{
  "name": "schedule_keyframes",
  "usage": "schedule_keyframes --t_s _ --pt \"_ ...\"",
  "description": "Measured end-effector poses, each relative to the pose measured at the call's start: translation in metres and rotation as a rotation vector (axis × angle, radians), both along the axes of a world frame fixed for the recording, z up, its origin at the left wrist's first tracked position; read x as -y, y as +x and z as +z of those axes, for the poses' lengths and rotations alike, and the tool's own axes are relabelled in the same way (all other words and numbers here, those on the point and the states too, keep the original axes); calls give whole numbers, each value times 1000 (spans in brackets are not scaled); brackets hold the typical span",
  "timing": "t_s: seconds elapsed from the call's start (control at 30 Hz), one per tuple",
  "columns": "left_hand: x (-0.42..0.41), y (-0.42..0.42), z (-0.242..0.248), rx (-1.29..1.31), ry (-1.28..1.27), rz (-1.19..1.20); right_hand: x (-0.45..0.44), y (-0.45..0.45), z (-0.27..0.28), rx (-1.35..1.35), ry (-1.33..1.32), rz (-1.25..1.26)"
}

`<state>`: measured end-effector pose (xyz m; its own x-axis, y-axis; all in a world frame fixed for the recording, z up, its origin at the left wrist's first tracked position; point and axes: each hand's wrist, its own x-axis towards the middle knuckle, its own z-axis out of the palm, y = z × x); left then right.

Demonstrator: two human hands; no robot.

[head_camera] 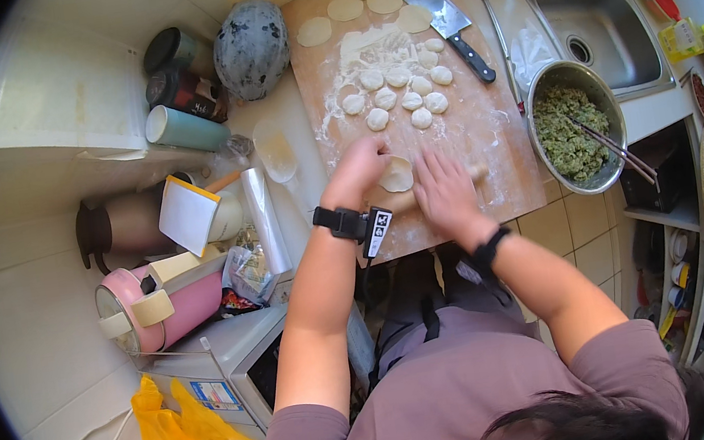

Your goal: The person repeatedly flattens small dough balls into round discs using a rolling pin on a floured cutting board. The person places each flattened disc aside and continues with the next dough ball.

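My left hand (361,166) pinches the edge of a small round dough wrapper (396,175) near the front of a floured wooden board (511,150). Under my right hand (448,196), which lies flat with its fingers stretched forward, is a wooden rolling pin (402,201); its ends show on both sides of the hand. The wrapper touches or lies close to the pin. Beyond my hands sit several small dough pieces (398,76), beside loose flour (371,45). Several rolled wrappers (345,9) lie at the board's far edge.
A cleaver (446,17) rests on the board's right side, near a metal spatula (490,4). To the right stand a steel bowl (542,156) of green filling with chopsticks (619,149), and a sink (593,17). A wax gourd (252,48) and plastic-wrap roll (266,222) are left.
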<state>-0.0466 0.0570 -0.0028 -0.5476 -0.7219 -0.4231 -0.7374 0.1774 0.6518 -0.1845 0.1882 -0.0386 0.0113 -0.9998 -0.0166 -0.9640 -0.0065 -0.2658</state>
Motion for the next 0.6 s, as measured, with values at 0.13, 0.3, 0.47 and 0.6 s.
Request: schedule_keyframes --t_s 0.13,0.3,0.47,0.6 --pt "-1 13 -3 -76 78 -11 -14 1 4 5 -82 42" --pt "-2 4 -7 98 24 -86 37 3 11 -46 -223 -15" --pt "2 6 -5 23 -49 3 -5 4 21 36 -129 35" --pt "4 17 -2 3 93 -36 -3 4 26 65 54 66"
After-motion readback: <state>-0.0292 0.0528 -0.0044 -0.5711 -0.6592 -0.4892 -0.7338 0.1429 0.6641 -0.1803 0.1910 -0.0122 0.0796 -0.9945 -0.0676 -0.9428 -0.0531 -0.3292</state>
